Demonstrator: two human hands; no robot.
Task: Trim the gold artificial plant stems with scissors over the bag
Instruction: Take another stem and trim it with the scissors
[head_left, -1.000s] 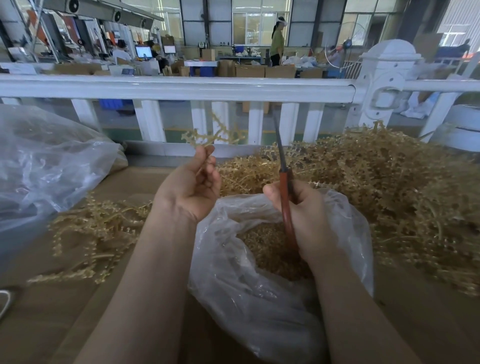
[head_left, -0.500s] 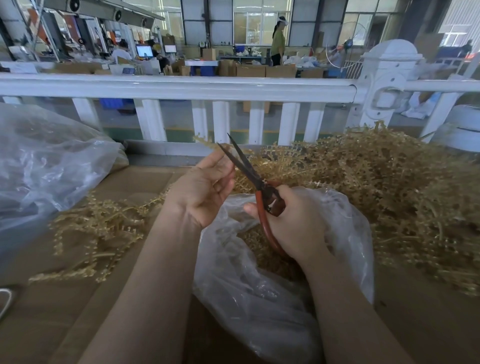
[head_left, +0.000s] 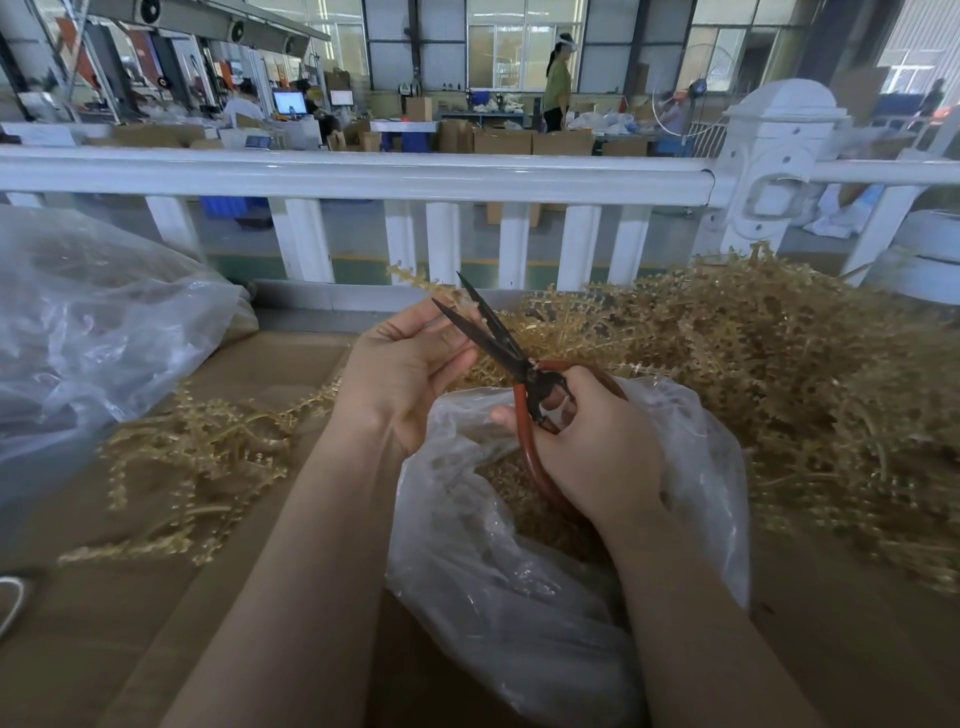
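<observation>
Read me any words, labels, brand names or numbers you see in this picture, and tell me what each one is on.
No text can be read.
Monitor screens in the background: lit, content too small and blurred.
Cardboard boxes behind the railing: no legible print.
Scissors, clear bag, white railing: no markings visible.

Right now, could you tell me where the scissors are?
The scissors are mid-frame in the right hand, blades open beside the left hand, above the bag.
</observation>
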